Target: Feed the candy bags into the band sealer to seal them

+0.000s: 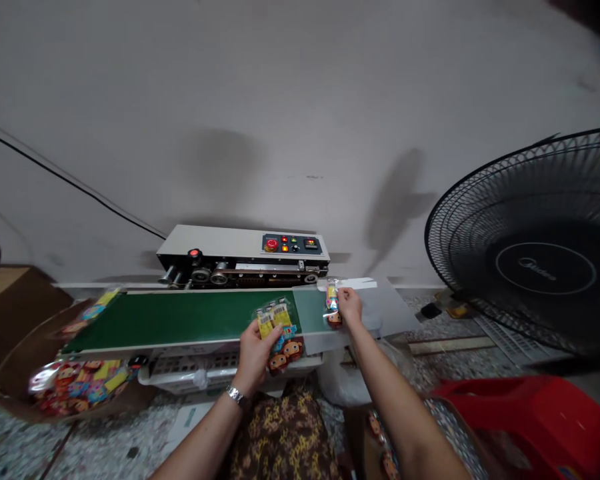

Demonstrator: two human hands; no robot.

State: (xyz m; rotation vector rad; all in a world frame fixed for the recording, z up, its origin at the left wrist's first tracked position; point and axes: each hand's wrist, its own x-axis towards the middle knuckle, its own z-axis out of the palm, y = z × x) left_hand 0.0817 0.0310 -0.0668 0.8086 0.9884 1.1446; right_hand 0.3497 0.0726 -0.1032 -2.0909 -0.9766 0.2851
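My left hand (254, 352) is closed round a small stack of clear packets (280, 332) printed with yellow labels and cartoon faces, held over the near edge of the green conveyor belt (180, 317). My right hand (349, 307) pinches one more packet (333, 300) at the right end of the belt, next to the sealing machine (240, 257) with its red button and control panel. A metal watch sits on my left wrist.
A cardboard box (10, 393) at the belt's left end holds several finished packets (77, 385). A large black fan (535, 253) stands at the right, with a red plastic stool (520, 413) before it. A grey feed plate (390, 310) lies right of the belt. A white wall is behind.
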